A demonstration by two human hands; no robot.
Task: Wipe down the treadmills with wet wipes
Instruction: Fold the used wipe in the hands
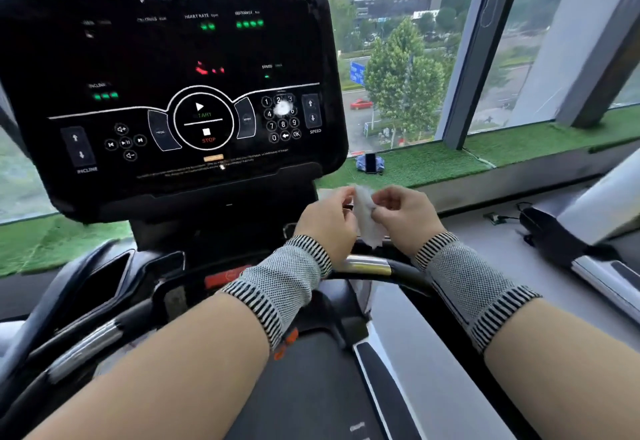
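A black treadmill console [166,86] with lit green and red readouts fills the upper left. Below it runs a curved handlebar [370,264] with a chrome section, and the dark belt [304,387] lies at the bottom. A white wet wipe [367,219] hangs crumpled between both hands, just below and right of the console. My left hand [329,218] pinches its left edge. My right hand [403,214] pinches its right edge. Both wrists wear grey knitted bands with striped cuffs.
A ledge of green artificial turf [433,166] runs under the big windows, with a phone on a blue pouch [370,163] lying on it. At the right stands a neighbouring treadmill's arm [561,238]. A storage pocket [104,280] sits left of the handlebar.
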